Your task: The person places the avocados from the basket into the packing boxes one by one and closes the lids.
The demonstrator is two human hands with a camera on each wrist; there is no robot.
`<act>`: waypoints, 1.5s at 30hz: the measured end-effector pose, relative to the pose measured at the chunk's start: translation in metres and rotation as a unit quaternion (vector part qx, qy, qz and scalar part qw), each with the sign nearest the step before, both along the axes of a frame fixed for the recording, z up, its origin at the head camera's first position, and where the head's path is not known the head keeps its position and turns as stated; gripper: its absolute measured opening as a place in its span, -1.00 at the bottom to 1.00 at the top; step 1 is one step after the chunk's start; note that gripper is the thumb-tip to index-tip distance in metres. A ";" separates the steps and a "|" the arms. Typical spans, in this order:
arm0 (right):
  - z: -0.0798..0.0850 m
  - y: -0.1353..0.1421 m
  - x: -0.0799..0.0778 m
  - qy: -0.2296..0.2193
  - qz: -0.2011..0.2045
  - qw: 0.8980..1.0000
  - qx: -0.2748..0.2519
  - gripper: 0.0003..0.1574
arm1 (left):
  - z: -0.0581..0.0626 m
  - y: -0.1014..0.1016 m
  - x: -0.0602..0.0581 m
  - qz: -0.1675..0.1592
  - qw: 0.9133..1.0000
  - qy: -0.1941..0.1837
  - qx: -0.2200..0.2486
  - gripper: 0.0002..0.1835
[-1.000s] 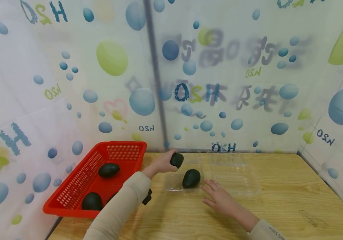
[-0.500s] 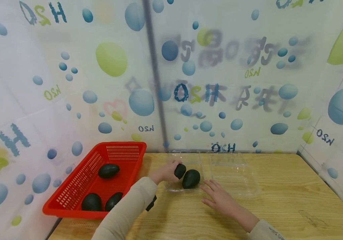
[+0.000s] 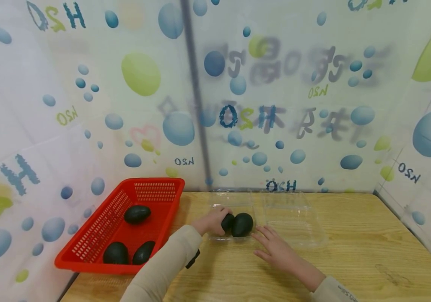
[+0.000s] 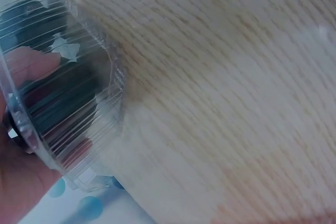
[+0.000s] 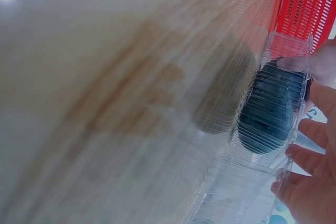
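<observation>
In the head view, my left hand [image 3: 212,221] grips a dark green avocado [image 3: 228,222] low inside the left half of a clear plastic clamshell box [image 3: 234,198]. Right beside it lies a second avocado [image 3: 242,225], the two seemingly touching. Through the ribbed box wall [image 4: 113,66], the left wrist view shows fingers around the dark fruit. My right hand [image 3: 279,251] rests at the box's near edge around the middle hinge, fingers spread and fairly straight. In the right wrist view its fingertips touch the clear plastic [image 5: 236,187], with an avocado [image 5: 268,111] behind the wall.
A red perforated basket [image 3: 159,191] stands on the left, with three avocados [image 3: 137,214] visible in it. The clamshell's other half [image 3: 292,222] lies open to the right on the wooden table [image 3: 370,243]. A patterned curtain [image 3: 294,138] closes off the back.
My left hand has lowered its avocado from above the box's left rim down into the box, beside the other one, which shifted slightly. My right hand has stayed put.
</observation>
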State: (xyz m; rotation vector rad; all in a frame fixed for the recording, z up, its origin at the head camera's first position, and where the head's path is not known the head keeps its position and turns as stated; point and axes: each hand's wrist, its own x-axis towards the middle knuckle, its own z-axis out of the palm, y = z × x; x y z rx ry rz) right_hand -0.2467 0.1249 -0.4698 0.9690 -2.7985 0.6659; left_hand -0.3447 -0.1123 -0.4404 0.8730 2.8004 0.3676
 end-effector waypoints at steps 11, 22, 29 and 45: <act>0.002 -0.001 0.002 -0.003 -0.005 1.000 -0.002 -0.39 | -0.004 -0.001 0.002 0.000 1.000 0.029 -0.001 -0.31; 0.002 -0.001 0.002 0.014 -0.007 1.000 -0.001 -0.40 | 0.033 -0.003 0.008 0.051 0.998 0.014 0.036 -0.18; 0.002 -0.001 0.003 0.014 -0.010 1.000 -0.003 -0.41 | 0.076 -0.037 -0.008 0.106 0.985 0.092 0.095 -0.28; 0.005 -0.001 0.003 0.013 -0.007 1.000 0.000 -0.41 | 0.080 -0.157 -0.014 0.282 0.950 0.076 0.109 -0.29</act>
